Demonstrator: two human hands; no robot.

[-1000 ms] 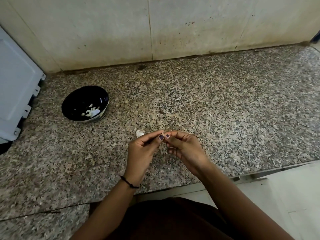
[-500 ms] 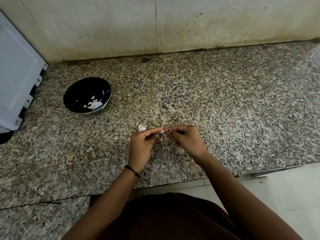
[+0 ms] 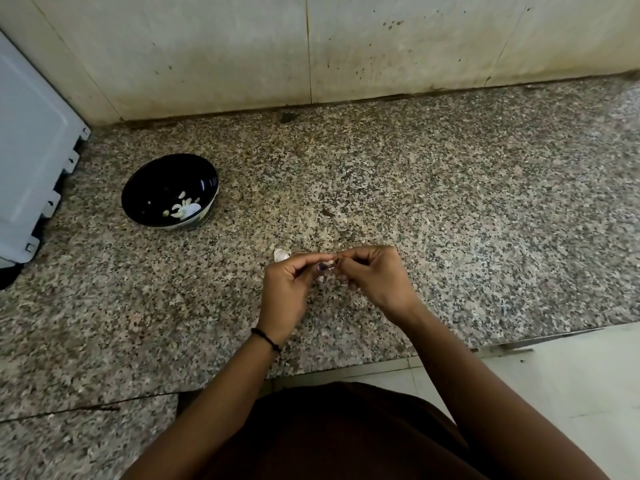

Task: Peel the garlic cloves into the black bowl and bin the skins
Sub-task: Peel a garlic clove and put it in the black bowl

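Garlic clove (image 3: 331,263) pinched by the curled fingers (image 3: 308,260) of left hand (image 3: 284,292) and right hand (image 3: 377,282), above the speckled desk (image 3: 450,202).

Pinched a small pale garlic clove (image 3: 331,262) between fingertips of left hand (image 3: 289,289) and right hand (image 3: 375,282). Had another whitish piece (image 3: 280,254) lying just beyond the left hand. Had the black bowl (image 3: 145,192) upright, well off to that hand's left, peeled cloves (image 3: 183,207) inside.

The bowl (image 3: 145,178) sits on the counter (image 3: 450,220), back left, with peeled cloves (image 3: 185,207) inside, towards its right. An appliance (image 3: 31,150) stands left of it, the wall (image 3: 381,46) behind. Front and centre, the left hand (image 3: 287,292) and right hand (image 3: 377,282) meet, pinching a clove (image 3: 334,262) between them. A garlic piece (image 3: 280,254) lies just behind the left.
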